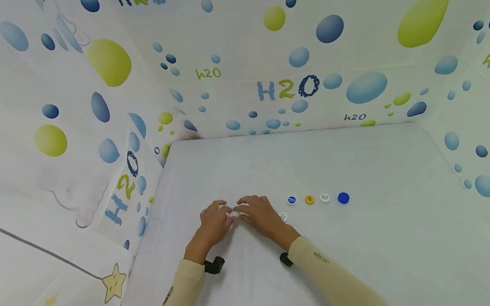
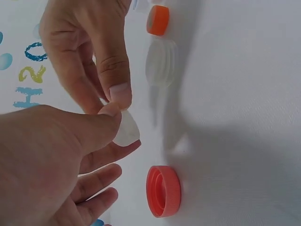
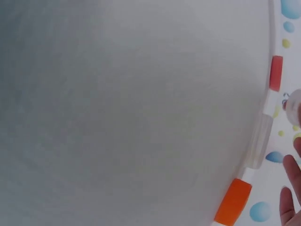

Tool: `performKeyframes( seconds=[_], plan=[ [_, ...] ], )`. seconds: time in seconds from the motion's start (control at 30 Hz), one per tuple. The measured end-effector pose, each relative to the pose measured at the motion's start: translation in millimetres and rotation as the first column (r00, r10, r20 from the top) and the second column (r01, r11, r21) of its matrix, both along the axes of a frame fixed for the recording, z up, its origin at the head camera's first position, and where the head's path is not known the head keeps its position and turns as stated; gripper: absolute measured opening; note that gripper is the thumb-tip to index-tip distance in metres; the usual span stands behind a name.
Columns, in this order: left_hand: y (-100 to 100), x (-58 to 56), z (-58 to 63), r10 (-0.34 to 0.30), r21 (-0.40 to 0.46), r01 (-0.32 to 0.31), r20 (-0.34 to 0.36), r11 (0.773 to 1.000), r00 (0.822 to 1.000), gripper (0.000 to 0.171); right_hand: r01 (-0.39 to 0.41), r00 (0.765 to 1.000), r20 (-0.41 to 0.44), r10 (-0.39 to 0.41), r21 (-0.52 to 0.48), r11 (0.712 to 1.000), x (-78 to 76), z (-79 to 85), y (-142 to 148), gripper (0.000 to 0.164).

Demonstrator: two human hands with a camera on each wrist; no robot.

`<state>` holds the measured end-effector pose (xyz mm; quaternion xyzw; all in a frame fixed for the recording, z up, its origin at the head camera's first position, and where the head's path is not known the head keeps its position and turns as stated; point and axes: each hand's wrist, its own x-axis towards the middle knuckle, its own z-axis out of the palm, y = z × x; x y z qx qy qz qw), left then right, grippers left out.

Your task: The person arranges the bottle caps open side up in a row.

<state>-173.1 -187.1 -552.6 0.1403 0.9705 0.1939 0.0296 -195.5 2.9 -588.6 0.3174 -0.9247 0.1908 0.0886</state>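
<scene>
In the head view, my left hand (image 1: 215, 223) and right hand (image 1: 259, 216) meet over the left part of the table. A small translucent white cap (image 2: 127, 130) is between them in the left wrist view, tilted, its edge pinched by the thumb and fingers of both hands. On the cloth beneath the hands, a red bottle cap (image 2: 163, 191) stands near my left fingers. A translucent ridged cap (image 2: 161, 62) and an orange cap (image 2: 158, 20) are nearer my right hand. Only some fingertips (image 3: 291, 174) of a hand enter the right wrist view.
Right of my hands, a blue-and-white cap (image 1: 292, 200), a yellow-orange cap (image 1: 309, 199), a white cap (image 1: 325, 198) and a blue cap (image 1: 344, 198) form a row. Another white cap (image 1: 283, 216) lies beside my right wrist. White cloth covers the table (image 1: 397, 236); patterned sheets (image 1: 234, 31) surround it.
</scene>
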Motion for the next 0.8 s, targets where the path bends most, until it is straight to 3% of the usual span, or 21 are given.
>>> performKeyframes(
  seconds=[0.23, 0.4, 0.57, 0.8],
  plan=[
    [-4.5, 0.0, 1.5, -0.02, 0.054, 0.018, 0.044, 0.998, 0.999, 0.019, -0.061, 0.998, -0.034, 0.058, -0.088, 0.994, 0.7, 0.9, 5.2, 0.021],
    [-4.1, 1.0, 2.5, -0.011, 0.061, 0.005, 0.094, 0.998, 0.995, 0.023, -0.049, 0.999, -0.004, 0.049, -0.12, 0.992, 0.9, 0.2, 4.7, 0.022],
    [-3.0, 2.4, 2.2, -0.004, 0.085, -0.005, 0.098, 0.996, 0.995, 0.029, -0.041, 0.999, 0.008, 0.042, -0.143, 0.989, -0.5, -0.1, 3.2, 0.02],
    [-1.9, 1.8, -0.6, -0.016, 0.157, 0.01, 0.04, 0.988, 0.999, 0.035, 0.034, 0.985, 0.174, 0.009, -0.243, 0.969, -2.7, 3.0, 0.4, 0.02]
  ],
)
